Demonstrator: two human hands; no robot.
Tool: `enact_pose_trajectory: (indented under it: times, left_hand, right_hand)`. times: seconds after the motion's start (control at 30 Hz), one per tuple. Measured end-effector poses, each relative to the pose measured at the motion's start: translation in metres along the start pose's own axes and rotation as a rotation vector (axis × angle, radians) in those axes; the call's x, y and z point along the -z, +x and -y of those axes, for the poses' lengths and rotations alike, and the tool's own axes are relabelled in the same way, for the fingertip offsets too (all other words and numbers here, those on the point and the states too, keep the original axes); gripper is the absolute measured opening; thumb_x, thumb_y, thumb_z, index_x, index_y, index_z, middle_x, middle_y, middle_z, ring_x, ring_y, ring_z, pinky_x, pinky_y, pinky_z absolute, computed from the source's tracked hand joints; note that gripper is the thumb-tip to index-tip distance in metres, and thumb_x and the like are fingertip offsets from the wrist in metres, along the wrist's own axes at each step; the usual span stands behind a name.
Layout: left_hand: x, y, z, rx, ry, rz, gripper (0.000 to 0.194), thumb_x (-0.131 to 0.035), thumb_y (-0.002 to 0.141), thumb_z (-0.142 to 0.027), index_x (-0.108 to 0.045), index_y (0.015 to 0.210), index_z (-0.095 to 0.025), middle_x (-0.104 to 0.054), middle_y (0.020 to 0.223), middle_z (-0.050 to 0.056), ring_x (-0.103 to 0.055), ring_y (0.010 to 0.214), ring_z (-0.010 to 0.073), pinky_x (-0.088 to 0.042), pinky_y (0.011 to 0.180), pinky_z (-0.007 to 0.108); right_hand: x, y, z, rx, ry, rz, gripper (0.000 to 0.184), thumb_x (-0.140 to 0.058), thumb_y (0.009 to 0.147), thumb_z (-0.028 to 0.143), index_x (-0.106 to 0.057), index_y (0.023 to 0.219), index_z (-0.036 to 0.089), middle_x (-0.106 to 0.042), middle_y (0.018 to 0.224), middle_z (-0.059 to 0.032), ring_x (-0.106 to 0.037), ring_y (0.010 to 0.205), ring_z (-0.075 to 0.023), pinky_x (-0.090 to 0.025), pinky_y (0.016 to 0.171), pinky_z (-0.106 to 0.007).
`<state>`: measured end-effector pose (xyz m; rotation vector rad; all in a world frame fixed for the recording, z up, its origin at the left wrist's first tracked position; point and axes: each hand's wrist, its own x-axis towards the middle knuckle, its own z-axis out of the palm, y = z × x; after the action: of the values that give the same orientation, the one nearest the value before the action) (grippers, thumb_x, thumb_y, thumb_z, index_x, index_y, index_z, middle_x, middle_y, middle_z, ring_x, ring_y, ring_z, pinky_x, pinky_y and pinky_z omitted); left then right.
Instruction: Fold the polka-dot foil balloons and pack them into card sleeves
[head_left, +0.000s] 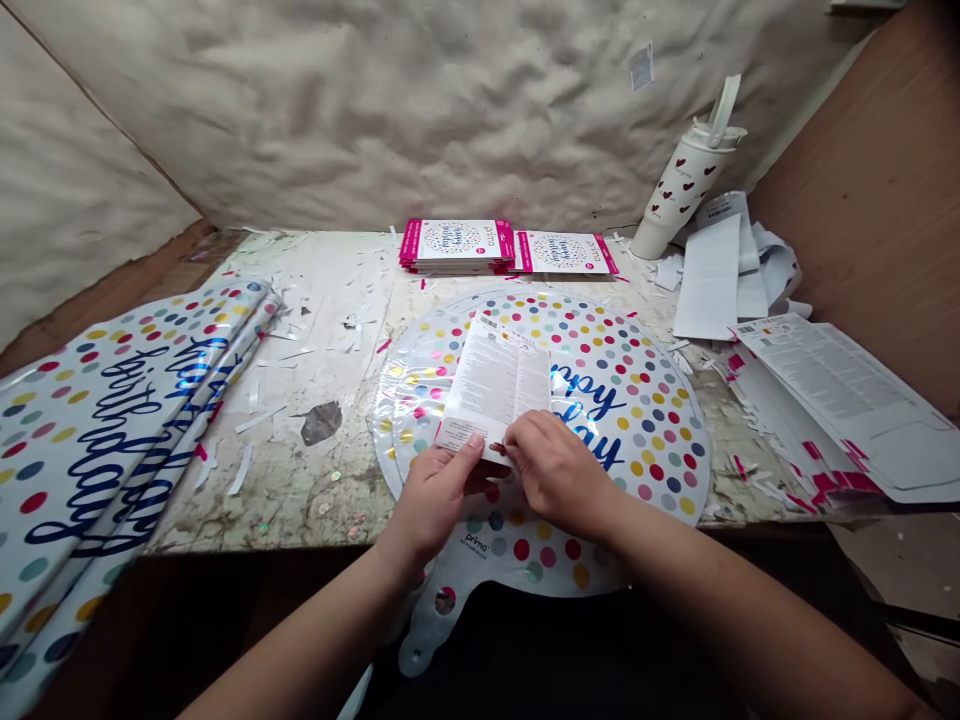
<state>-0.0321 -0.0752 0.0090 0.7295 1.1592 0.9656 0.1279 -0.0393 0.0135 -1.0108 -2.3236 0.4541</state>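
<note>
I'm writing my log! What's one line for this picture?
left hand: holds printed paper card | right hand: at card's lower edge | beneath: polka-dot foil balloon

- A round foil balloon (pixel 637 400) lies mid-desk (pixel 285 500), with a printed card (pixel 495 380) above it
- Behind it: a stacked pile of packets (pixel 456 245), one single packet (pixel 564 253) just right
- Left: folded foil balloons (pixel 97 440)
- Back right: a tumbler (pixel 679 190) beside loose paper sheets (pixel 709 280)
- Front right: flat printed packaging (pixel 825 400)
</note>
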Motion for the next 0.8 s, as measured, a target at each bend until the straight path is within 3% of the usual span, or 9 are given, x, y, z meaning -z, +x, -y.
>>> enact_pose_trajectory:
  times: [0.07, 0.13, 0.2, 0.27, 0.33, 0.4, 0.47, 0.6, 0.8]
  left_hand:
    - [0.003, 0.000, -0.002, -0.012, -0.013, -0.036, 0.033, -0.060, 0.077, -0.042, -0.069, 0.077, -0.010, -0.070, 0.071, 0.007, -0.065, 0.066, 0.0183, -0.051, 0.062, 0.026]
    - [0.006, 0.002, -0.006, 0.002, -0.058, -0.088, 0.032, -0.063, 0.074, -0.041, -0.068, 0.076, -0.010, -0.070, 0.071, 0.007, -0.065, 0.064, 0.0180, -0.051, 0.060, 0.025]
    - [0.005, 0.004, -0.012, 0.034, -0.100, -0.127, 0.031, -0.066, 0.070, -0.040, -0.067, 0.074, -0.010, -0.070, 0.068, 0.007, -0.064, 0.062, 0.0177, -0.050, 0.058, 0.024]
    - [-0.001, 0.007, -0.019, 0.072, -0.121, -0.101, 0.031, -0.067, 0.069, -0.040, -0.066, 0.072, -0.009, -0.068, 0.064, 0.007, -0.064, 0.059, 0.0175, -0.049, 0.056, 0.024]
    - [-0.011, 0.009, -0.024, 0.076, -0.118, 0.008, 0.034, -0.063, 0.073, -0.042, -0.066, 0.072, -0.009, -0.067, 0.063, 0.008, -0.063, 0.058, 0.0173, -0.049, 0.056, 0.025]
    - [-0.019, 0.011, -0.028, 0.019, -0.079, 0.147, 0.041, -0.054, 0.079, -0.047, -0.067, 0.077, -0.009, -0.068, 0.072, 0.010, -0.063, 0.065, 0.0186, -0.049, 0.061, 0.027]
    - [-0.019, 0.013, -0.031, -0.105, 0.016, 0.252, 0.046, -0.044, 0.084, -0.052, -0.067, 0.090, -0.012, -0.068, 0.088, 0.011, -0.063, 0.078, 0.0205, -0.049, 0.070, 0.030]
    - [-0.003, 0.016, -0.031, -0.237, 0.327, 0.238, 0.039, -0.044, 0.086, -0.049, -0.065, 0.099, -0.020, -0.065, 0.098, 0.007, -0.059, 0.087, 0.0196, -0.046, 0.079, 0.029]
    - [0.032, 0.012, -0.021, -0.092, 0.404, 0.042, 0.046, -0.044, 0.081, -0.059, -0.069, 0.087, -0.022, -0.067, 0.090, 0.005, -0.060, 0.085, 0.0208, -0.048, 0.079, 0.029]
  right_hand:
    - [0.024, -0.007, -0.007, -0.075, 0.154, 0.085, 0.014, -0.038, 0.086, 0.013, -0.050, 0.081, 0.017, -0.056, 0.079, -0.0055, -0.051, 0.073, -0.0153, -0.045, 0.067, -0.027]
    - [0.057, -0.022, -0.021, -0.087, 0.217, 0.357, 0.012, -0.044, 0.086, 0.020, -0.053, 0.078, 0.020, -0.059, 0.076, -0.0020, -0.055, 0.069, -0.0133, -0.046, 0.064, -0.024]
    - [0.085, -0.042, -0.036, -0.115, 0.038, 0.647, 0.008, -0.059, 0.078, 0.028, -0.058, 0.073, 0.022, -0.061, 0.072, -0.0005, -0.058, 0.064, -0.0153, -0.047, 0.056, -0.025]
    - [0.097, -0.058, -0.048, -0.236, -0.305, 0.482, 0.022, -0.066, 0.070, 0.031, -0.061, 0.088, 0.020, -0.064, 0.087, -0.0065, -0.062, 0.072, -0.0225, -0.050, 0.058, -0.031]
    - [0.091, -0.061, -0.055, -0.201, -0.448, 0.198, 0.039, -0.062, 0.073, 0.029, -0.057, 0.110, 0.019, -0.059, 0.112, -0.0131, -0.061, 0.091, -0.0283, -0.051, 0.070, -0.038]
    - [0.076, -0.047, -0.064, -0.037, -0.322, 0.033, 0.035, -0.053, 0.080, 0.026, -0.056, 0.114, 0.020, -0.058, 0.117, -0.0123, -0.059, 0.099, -0.0267, -0.050, 0.079, -0.039]
    - [0.065, -0.017, -0.081, -0.029, -0.086, -0.115, 0.023, -0.049, 0.083, 0.027, -0.063, 0.099, 0.020, -0.066, 0.098, -0.0097, -0.063, 0.088, -0.0236, -0.051, 0.078, -0.037]
    - [0.062, 0.073, -0.137, -0.741, 0.504, -0.497, 0.025, -0.048, 0.087, 0.038, -0.060, 0.086, 0.016, -0.065, 0.074, -0.0066, -0.064, 0.070, -0.0179, -0.053, 0.064, -0.029]
    - [0.050, 0.175, -0.212, -1.008, 0.637, -0.309, 0.023, -0.047, 0.090, 0.032, -0.055, 0.101, 0.013, -0.063, 0.086, -0.0044, -0.061, 0.071, -0.0119, -0.053, 0.061, -0.026]
